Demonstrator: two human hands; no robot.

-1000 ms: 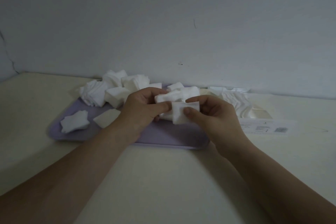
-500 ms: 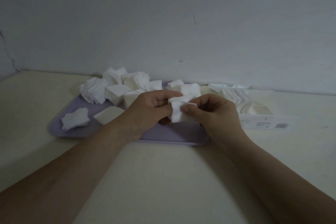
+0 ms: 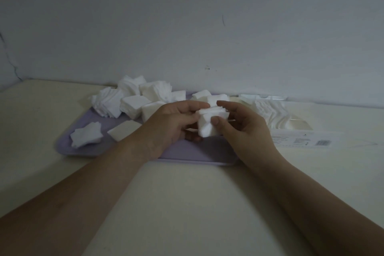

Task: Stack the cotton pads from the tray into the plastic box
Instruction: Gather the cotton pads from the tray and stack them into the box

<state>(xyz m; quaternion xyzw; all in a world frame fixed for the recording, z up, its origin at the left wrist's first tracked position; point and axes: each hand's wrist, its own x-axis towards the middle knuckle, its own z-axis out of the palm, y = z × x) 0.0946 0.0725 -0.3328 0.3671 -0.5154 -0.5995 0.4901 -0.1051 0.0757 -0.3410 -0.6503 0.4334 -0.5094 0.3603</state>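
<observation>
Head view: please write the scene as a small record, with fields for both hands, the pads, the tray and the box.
left hand: grips the stack of cotton pads from its left side
right hand: pinches the same stack, thumb on its front
stack position: held above the tray, not in the box
loose pads: several piles on the far and left part of the tray
plastic box: right of the tray, white pads already inside
</observation>
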